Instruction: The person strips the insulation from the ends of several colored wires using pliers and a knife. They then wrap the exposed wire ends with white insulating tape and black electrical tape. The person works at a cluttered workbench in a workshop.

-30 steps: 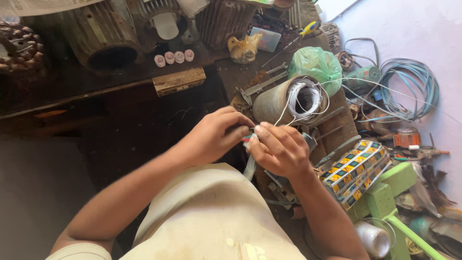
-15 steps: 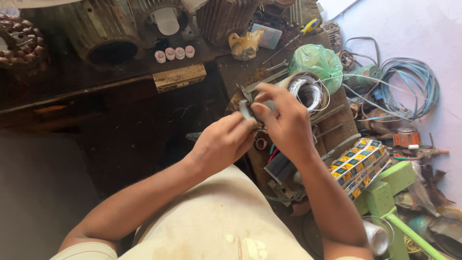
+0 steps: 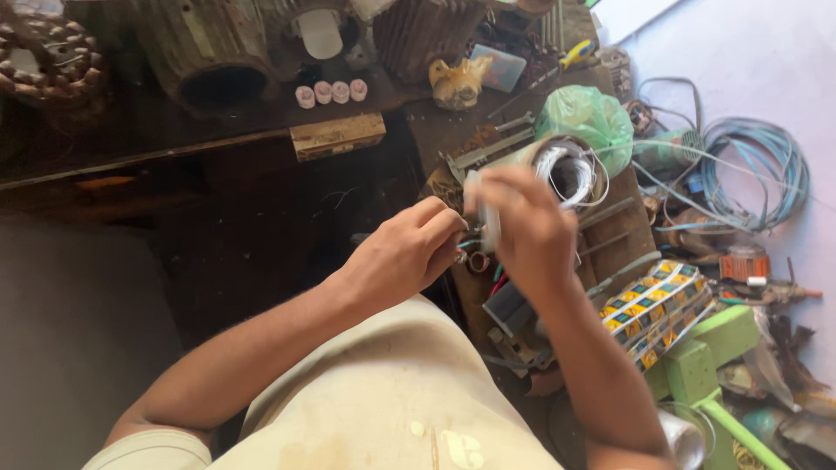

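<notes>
My left hand (image 3: 405, 254) is closed around a small bunch of coloured wire ends at its fingertips, over the dark bench. My right hand (image 3: 522, 228) is blurred and pinches a pale white strip, like tape or sleeving (image 3: 482, 209), that runs down toward those wire ends. Just behind my right hand stands a spool of white wire (image 3: 564, 170). The two hands almost touch at the wire ends.
A green plastic bag (image 3: 585, 117) lies behind the spool. Blue cable coils (image 3: 759, 170) sit at the right. A patterned box (image 3: 658, 305) and green tool parts (image 3: 707, 357) lie at lower right. Motor housings (image 3: 213, 61) and small white caps (image 3: 331, 91) stand at the back.
My right hand rose from beside my left hand toward the spool, then came partway back, drawing the white strip. My left hand stayed nearly in place, holding the wire ends.
</notes>
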Tool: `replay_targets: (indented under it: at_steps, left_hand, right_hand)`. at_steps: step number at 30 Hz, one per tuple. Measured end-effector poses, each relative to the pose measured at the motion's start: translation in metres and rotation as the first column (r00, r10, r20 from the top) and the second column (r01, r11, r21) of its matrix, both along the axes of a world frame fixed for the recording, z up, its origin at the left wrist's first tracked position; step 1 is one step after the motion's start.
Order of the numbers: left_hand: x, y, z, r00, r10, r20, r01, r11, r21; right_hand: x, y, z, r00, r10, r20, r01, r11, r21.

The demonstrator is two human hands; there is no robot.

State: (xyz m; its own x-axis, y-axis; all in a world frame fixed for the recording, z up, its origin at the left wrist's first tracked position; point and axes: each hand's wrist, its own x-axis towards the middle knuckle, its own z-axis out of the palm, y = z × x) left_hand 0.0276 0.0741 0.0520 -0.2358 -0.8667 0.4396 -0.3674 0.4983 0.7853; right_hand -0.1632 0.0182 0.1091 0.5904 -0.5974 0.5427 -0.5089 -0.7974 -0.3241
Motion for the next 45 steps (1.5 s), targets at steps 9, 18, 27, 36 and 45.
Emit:
replay_targets:
  at_steps: [9,18,27,36,45]
  left_hand:
    - [-0.01,-0.003,0.006,0.988,0.091,0.121,-0.069,0.982,-0.177]
    - [0.007,-0.032,0.002,0.909,-0.135,-0.395,0.373,0.688,0.622]
    - [-0.004,0.005,0.008,0.987,0.081,0.139,-0.061,0.988,-0.143]
    - [-0.014,-0.007,0.0,0.996,0.072,0.058,-0.07,0.996,-0.05]
    - [0.001,-0.02,0.002,0.956,-0.095,-0.277,0.198,0.906,0.374]
  right_hand:
    - [0.012,-0.012,0.012,0.951,-0.291,-0.109,0.303,0.79,0.533]
    - [-0.017,0.011,-0.01,0.977,0.064,-0.203,-0.131,0.932,-0.337]
    - [0.005,-0.013,0.003,0.989,-0.142,0.034,0.113,0.893,0.436]
    - [-0.006,-0.001,0.008,0.97,-0.224,0.098,0.143,0.844,0.516]
    - [-0.028,0.009,-0.022,0.969,0.102,-0.226,-0.193,0.882,-0.43]
